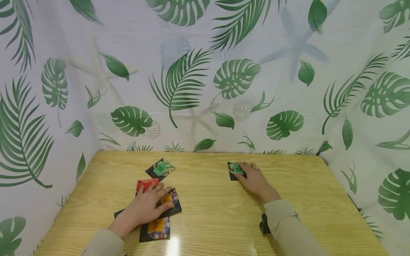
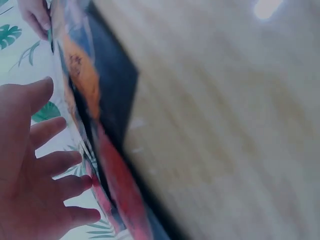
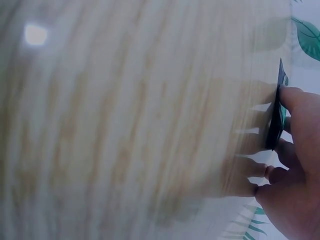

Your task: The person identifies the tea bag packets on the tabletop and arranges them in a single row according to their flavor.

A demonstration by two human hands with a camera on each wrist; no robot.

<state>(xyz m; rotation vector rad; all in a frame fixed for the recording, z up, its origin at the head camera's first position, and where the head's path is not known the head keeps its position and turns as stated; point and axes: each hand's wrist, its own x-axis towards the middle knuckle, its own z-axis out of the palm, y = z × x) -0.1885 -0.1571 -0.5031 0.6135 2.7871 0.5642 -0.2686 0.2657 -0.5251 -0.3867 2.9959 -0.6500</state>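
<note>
My left hand (image 1: 145, 206) lies palm down with fingers spread over a loose cluster of flat packets at the left. Under and beside it show a red packet (image 1: 147, 183), a black packet with an orange label (image 1: 175, 203), and another orange-labelled packet (image 1: 155, 229) nearer me. The hand covers part of them. In the right wrist view, the thumb and fingers of my right hand (image 3: 295, 165) are on a thin dark packet (image 3: 276, 120). The head view shows its green label (image 1: 236, 168), with the hand over its right side.
Another green-labelled packet (image 1: 160, 169) lies behind the cluster at the back left. By my right sleeve, a small black object (image 1: 264, 224) is on the wooden table (image 1: 208, 202). A leaf-patterned cloth (image 1: 192, 135) hangs behind and at both sides.
</note>
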